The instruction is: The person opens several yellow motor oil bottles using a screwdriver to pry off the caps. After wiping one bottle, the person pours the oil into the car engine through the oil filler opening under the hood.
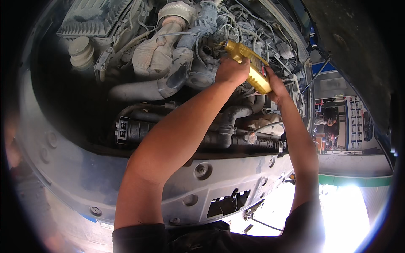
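Observation:
A gold plastic motor-oil bottle (255,71) is tilted over the engine, its mouth towards the upper left. My left hand (232,72) grips it just below the neck. Against the lower right side of the bottle, my right hand (277,84) holds it near its base. Amber liquid (218,46) shows at the bottle's mouth. Just left of the mouth is a round filler opening (207,50) in the engine; the bottle does not appear to touch it. My forearms reach over the front panel (202,170) of the engine bay.
A thick air hose (175,74) and a heat-shielded pipe (152,58) lie left of my hands. The radiator's top (210,139) and its cap (250,137) are below them. The raised hood (351,47) and its support rod (317,75) stand at right. A person (330,121) is in the background.

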The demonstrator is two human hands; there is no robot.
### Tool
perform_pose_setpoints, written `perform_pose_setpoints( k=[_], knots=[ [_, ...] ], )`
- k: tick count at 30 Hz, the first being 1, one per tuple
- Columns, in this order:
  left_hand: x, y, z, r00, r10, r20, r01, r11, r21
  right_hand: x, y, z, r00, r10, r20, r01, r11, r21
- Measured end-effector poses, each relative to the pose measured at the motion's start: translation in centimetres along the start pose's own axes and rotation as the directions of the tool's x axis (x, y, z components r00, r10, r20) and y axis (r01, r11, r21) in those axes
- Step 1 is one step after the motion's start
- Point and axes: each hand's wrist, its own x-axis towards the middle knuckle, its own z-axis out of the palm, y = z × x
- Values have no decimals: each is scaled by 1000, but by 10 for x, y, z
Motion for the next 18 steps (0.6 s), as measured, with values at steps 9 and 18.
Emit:
perform_pose_setpoints(
  k=[9, 18],
  knots=[
    [-8, 5, -6, 1000, 3, 13, -3, 1000, -16, 0, 1, -1, 1000, 0, 5, 0, 1000, -1],
    [-1, 3, -4, 999, -27, 33, 24, 998, 64, 1, 0, -2, 1000, 17, 1, -17, 1000, -20]
  ],
)
